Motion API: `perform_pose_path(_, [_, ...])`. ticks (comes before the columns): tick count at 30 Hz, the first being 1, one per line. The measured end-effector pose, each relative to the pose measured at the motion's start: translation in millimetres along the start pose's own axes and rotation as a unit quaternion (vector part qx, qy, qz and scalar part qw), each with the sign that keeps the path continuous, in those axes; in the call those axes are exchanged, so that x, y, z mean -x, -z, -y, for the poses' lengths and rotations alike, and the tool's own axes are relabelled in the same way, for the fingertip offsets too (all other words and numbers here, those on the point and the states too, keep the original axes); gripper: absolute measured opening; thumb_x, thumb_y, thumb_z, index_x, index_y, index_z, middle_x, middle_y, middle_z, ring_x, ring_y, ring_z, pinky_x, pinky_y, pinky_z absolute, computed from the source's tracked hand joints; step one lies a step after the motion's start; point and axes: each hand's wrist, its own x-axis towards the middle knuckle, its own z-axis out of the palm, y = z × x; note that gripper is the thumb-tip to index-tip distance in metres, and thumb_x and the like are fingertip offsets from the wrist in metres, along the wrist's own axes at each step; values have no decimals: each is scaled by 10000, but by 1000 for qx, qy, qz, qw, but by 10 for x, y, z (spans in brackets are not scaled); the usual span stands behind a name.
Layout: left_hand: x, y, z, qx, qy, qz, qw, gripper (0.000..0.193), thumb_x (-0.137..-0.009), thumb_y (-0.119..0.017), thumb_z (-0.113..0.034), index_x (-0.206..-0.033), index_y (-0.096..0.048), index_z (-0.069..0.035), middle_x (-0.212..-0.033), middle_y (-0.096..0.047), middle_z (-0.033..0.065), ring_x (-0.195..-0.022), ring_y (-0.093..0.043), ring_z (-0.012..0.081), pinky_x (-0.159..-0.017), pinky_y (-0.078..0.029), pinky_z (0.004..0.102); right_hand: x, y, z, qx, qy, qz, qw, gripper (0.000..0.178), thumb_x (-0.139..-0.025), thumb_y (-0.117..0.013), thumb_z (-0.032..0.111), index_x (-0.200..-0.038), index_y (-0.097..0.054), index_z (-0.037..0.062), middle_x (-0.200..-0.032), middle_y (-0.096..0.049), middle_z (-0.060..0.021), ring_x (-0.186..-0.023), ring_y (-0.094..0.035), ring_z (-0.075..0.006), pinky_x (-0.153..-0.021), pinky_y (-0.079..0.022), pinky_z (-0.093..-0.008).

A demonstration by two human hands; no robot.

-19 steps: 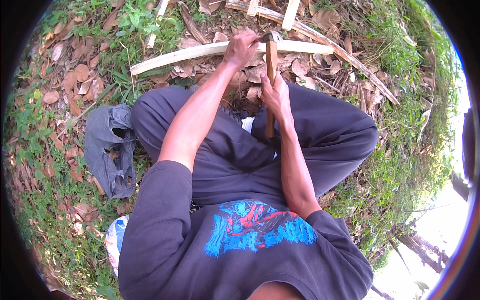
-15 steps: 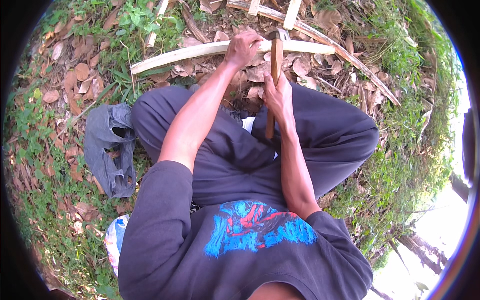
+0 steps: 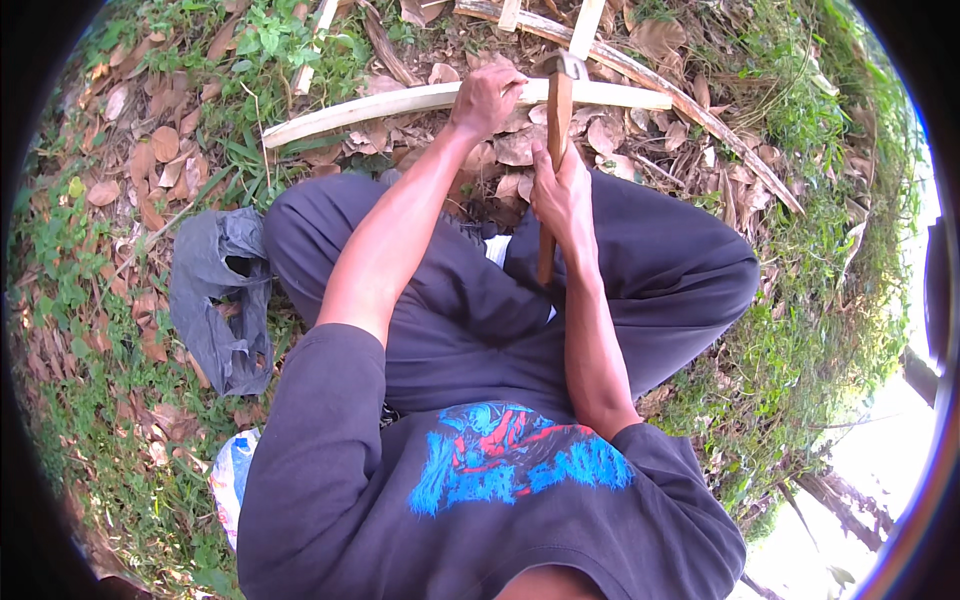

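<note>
My right hand (image 3: 563, 196) is closed around the wooden handle of a hammer (image 3: 557, 125). Its metal head is at the far end, just above a long pale wooden strip (image 3: 390, 103). That strip lies crosswise on the leaves beyond my crossed legs. My left hand (image 3: 487, 98) rests on the strip's middle, left of the hammer head. Its fingers are pinched together, and what lies between the fingertips is too small to make out.
A second, bark-edged strip (image 3: 690, 100) curves behind at the right, with a pale short piece (image 3: 585, 28) across it. Another pale stick (image 3: 316, 45) lies far left. By my left knee sits a dark plastic bag (image 3: 222, 300). Dry leaves and grass cover the ground.
The hammer has shifted slightly right with my right hand, and its head has turned a little. My left hand and the pale strip are almost still.
</note>
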Motion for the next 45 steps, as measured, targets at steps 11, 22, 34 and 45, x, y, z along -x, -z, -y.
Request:
perform_pose_path(11, [-2,17,-20,7,-13,1,1000,137,-870,-740,-83,-996,-739,-29,-1002,-756,140,-952,-729,283,-872,-573,377,1,-17,49,15,-26,6,1000,390,-1037,-568,322,-1024,-529,-66,-782,-631,-335,-784,-665,-497,-686,-499,-525])
perform_pose_path(22, [24,34,-97,4,-44,8,999,154,-857,-716,-39,-1004,-674,-21,-1005,-729,156,-974,-703,340,-874,-545,416,-19,10,-113,-21,1,-7,1000,380,-1041,-573,322,-1061,-555,-58,-747,-660,-261,-690,-684,-396,-622,-497,-478])
perform_pose_path(34, [49,9,-61,-7,-49,8,999,141,-860,-703,-30,-997,-670,-22,-1019,-722,152,-993,-690,331,-898,-520,423,35,-96,-232,16,54,-15,998,351,-1030,-573,276,-1023,-490,-65,-851,-621,-378,-880,-602,-574,-706,-477,-591])
perform_pose_path(45, [56,-4,-53,-4,-34,8,999,120,-881,-702,-49,-997,-680,-25,-1000,-727,150,-982,-693,316,-890,-528,424,20,-8,-5,-19,37,-30,999,361,-1033,-560,289,-1033,-518,-70,-841,-629,-381,-884,-636,-551,-707,-497,-554])
